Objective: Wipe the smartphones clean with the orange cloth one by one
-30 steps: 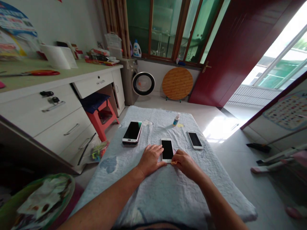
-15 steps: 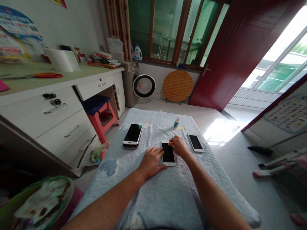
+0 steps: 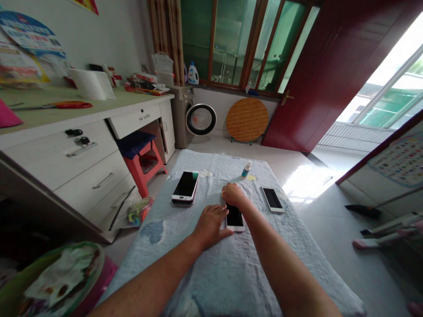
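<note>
A white smartphone with a dark screen (image 3: 235, 216) lies face up on the cloth-covered table. My left hand (image 3: 211, 222) rests flat at its left edge, fingers stretched and thumb apart near its lower corner. Over the phone's upper end, my right hand (image 3: 233, 193) is closed in a pinch. A small orange-yellow piece showed in that pinch earlier; now the fingers mostly hide it, along with the phone's top. To the right lies another white smartphone (image 3: 272, 199). At the left, a larger white phone (image 3: 187, 185) lies on top of another device. A small spray bottle (image 3: 245, 171) stands beyond my right hand.
A pale blue cloth (image 3: 228, 264) covers the table. A desk with drawers (image 3: 89, 169) and a red stool (image 3: 140, 169) stand left, a waste bin (image 3: 99, 268) at lower left. Behind are a washing machine with its door open (image 3: 181, 116) and a round wooden tabletop (image 3: 247, 119).
My right hand has moved left and away from me across the phone's upper end. My left hand keeps its place at the phone's edge. The whole view has shifted slightly.
</note>
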{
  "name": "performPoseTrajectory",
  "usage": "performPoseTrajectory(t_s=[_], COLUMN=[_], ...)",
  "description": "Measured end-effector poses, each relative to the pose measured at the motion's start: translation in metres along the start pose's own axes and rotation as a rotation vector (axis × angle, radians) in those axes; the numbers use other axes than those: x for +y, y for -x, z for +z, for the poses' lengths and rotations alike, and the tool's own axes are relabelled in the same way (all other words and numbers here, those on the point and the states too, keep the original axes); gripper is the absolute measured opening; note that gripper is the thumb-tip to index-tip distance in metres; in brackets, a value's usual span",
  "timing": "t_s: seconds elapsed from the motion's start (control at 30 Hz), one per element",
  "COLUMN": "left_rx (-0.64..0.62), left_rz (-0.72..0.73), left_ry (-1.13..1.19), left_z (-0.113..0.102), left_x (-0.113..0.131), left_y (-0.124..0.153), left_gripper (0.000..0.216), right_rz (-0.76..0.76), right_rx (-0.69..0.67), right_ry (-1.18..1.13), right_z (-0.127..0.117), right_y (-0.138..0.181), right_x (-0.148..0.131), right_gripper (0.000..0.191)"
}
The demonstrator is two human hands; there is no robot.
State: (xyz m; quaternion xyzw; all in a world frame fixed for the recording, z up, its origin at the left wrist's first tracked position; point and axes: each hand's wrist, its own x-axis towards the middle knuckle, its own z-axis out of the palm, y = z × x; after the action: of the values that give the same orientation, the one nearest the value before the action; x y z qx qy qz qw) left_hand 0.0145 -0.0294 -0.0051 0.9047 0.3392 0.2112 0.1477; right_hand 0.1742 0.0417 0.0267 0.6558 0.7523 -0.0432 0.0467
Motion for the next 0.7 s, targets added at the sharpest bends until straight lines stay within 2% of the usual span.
performPoseTrajectory(t_s=[0.13,0.4,0.7], left_rx=[0.018,0.012,0.026], left_rz=[-0.017,-0.007,-0.002], left_ry=[0.004,0.020,0.008], left_z=[-0.002,-0.008,0.003], left_x=[0.004,0.009,0.001], left_y=[0.001,-0.001,0.000], left_gripper=[0.058,0.058,0.061], right_rz=[-0.011,0.140,0.193], right_rx=[-0.003,0.067,0.187], right_ry=[-0.013,-0.091,-0.282], right_z=[-0.002,0.001,0.015], right_y=[0.002,0.036,0.097], right_x=[0.006,0.047,0.030], right_gripper=[0.029,0.027,0.025])
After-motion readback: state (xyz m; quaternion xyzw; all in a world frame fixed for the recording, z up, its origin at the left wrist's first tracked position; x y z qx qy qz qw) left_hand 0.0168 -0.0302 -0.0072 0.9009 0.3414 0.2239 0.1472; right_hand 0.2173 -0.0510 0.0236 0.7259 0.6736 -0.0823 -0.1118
